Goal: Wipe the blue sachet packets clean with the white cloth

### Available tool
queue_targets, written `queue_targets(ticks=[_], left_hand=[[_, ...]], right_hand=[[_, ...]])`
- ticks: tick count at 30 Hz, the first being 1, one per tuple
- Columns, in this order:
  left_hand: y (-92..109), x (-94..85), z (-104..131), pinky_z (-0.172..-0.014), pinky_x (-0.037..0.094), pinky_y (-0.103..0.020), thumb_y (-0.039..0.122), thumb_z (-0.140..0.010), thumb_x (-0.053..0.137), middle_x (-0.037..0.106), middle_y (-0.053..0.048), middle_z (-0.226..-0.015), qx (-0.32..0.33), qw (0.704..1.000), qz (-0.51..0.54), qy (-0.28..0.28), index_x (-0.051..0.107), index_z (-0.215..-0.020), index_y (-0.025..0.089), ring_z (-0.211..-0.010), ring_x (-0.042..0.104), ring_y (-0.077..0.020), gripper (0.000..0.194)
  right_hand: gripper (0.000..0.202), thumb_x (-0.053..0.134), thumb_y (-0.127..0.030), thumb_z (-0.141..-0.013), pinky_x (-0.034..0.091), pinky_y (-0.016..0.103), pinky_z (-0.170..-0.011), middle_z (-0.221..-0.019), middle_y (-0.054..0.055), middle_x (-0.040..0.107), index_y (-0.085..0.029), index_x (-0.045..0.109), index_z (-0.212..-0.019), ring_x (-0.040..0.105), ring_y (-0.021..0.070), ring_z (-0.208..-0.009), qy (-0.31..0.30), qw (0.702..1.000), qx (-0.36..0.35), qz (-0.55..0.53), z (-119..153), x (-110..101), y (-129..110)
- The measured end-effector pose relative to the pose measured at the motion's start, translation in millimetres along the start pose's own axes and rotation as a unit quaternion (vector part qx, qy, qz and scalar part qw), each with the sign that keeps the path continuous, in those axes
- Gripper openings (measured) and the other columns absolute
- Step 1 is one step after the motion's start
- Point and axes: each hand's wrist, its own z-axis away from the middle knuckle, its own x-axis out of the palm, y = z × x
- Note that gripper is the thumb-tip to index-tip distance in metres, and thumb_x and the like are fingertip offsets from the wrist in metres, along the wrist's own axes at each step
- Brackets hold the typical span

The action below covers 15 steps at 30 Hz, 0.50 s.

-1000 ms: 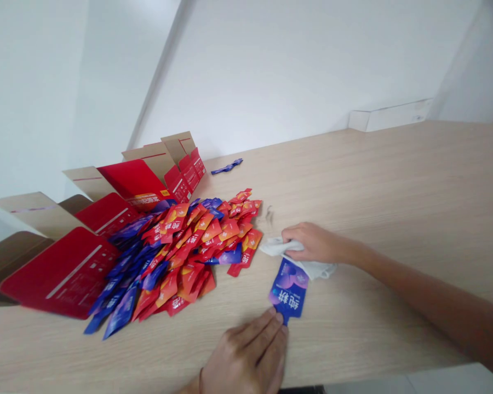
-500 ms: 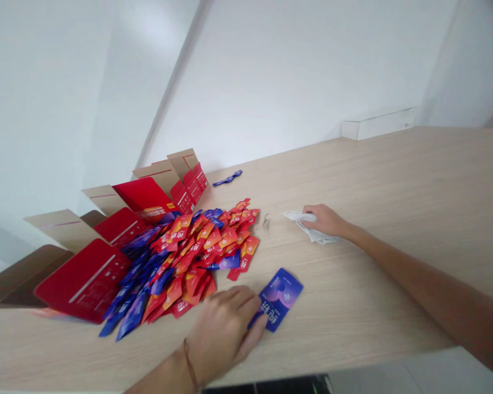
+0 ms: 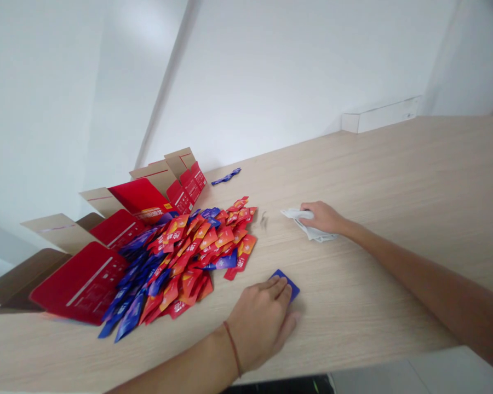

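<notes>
My left hand [image 3: 265, 317], with a thin red cord at the wrist, lies palm down over a flat blue card [image 3: 288, 282] near the table's front edge. Its fingers are stretched out on the card and cover most of it. My right hand [image 3: 322, 217] is closed round a crumpled white cloth or tissue [image 3: 312, 232] resting on the table. To the left of both hands spreads a pile of small red-orange packets [image 3: 197, 241] mixed with blue packets [image 3: 135, 290].
Open red cardboard boxes [image 3: 82, 282] with raised flaps stand along the left. A twisted blue strip [image 3: 227, 177] lies behind the pile. A long white box [image 3: 384, 117] sits against the wall at the wooden table's [image 3: 435, 180] back edge.
My left hand has moved right, from the card's left edge to over the card, hiding most of it. My right hand still holds the white cloth in nearly the same place.
</notes>
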Motion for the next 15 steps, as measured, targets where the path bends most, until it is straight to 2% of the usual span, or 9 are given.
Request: queue_targets(ticks=[7,11,15], left_hand=[[-5.2,1.8,1.0,-0.119,0.048,-0.042,0.032,-0.1,0.039,0.061,-0.009,-0.144,-0.005,0.998,0.049,0.032,0.055,-0.136,0.018,-0.135,0.057,-0.0228,0.042],[-8.6,-2.8,0.0,-0.117,0.05,-0.043,0.031,-0.097,0.045,0.061,-0.009,-0.143,0.007,0.998,0.055,0.022,0.058,-0.13,0.016,-0.133,0.059,-0.0245,0.038],[-12.9,-11.4,0.0,-0.109,0.056,-0.048,0.036,-0.099,0.049,0.063,-0.009,-0.14,0.021,0.998,0.051,0.0,0.058,-0.129,0.018,-0.128,0.062,-0.027,0.036]], right_hand=[[0.019,0.066,-0.04,-0.084,0.032,0.028,-0.063,-0.081,0.004,0.072,-0.022,0.068,-0.09,0.061,0.0193,-0.073,-0.007,1.0,0.004,0.012,-1.7,1.7,1.8],[0.019,0.066,-0.04,-0.083,0.032,0.028,-0.063,-0.081,0.004,0.071,-0.022,0.068,-0.089,0.06,0.019,-0.072,-0.005,1.0,0.005,0.01,-1.2,1.8,1.4],[0.021,0.064,-0.041,-0.084,0.033,0.028,-0.064,-0.081,0.003,0.071,-0.021,0.067,-0.088,0.06,0.0184,-0.072,-0.008,1.0,0.004,-0.002,-0.2,0.4,0.2]])
